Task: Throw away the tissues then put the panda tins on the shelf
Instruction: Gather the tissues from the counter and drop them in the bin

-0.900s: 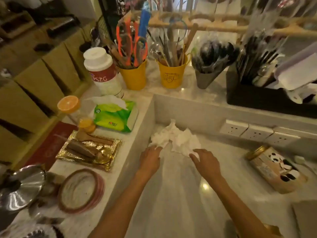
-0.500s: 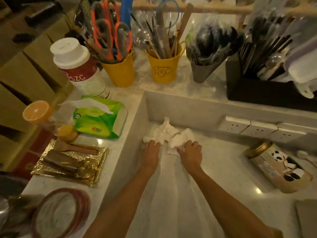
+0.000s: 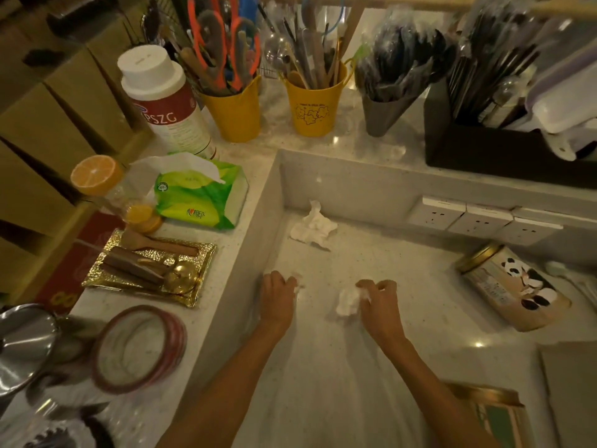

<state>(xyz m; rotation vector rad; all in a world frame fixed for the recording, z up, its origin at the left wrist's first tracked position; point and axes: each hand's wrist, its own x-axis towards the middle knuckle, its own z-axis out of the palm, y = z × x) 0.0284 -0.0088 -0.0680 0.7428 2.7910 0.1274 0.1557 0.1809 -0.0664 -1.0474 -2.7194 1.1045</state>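
My right hand (image 3: 379, 302) is closed on a crumpled white tissue (image 3: 347, 301) that sticks out to its left, low over the pale lower counter (image 3: 403, 286). My left hand (image 3: 277, 297) is curled with a bit of white tissue (image 3: 298, 282) showing at its fingertips. Another crumpled tissue (image 3: 311, 227) lies in the far corner of the counter, apart from both hands. A panda tin (image 3: 513, 286) with a gold lid lies on its side to the right. A second gold-lidded tin (image 3: 497, 412) shows at the bottom right, partly behind my right forearm.
The raised ledge (image 3: 245, 227) on the left holds a green tissue pack (image 3: 200, 195), a gold tray (image 3: 145, 266), an orange-capped bottle (image 3: 97, 176) and a white canister (image 3: 161, 98). Yellow utensil cups (image 3: 311, 108), a black cutlery box (image 3: 504, 150) and wall sockets (image 3: 481, 218) line the back.
Both hands have pulled back from the corner toward me, each taking some tissue along. One crumpled tissue stays in the corner.
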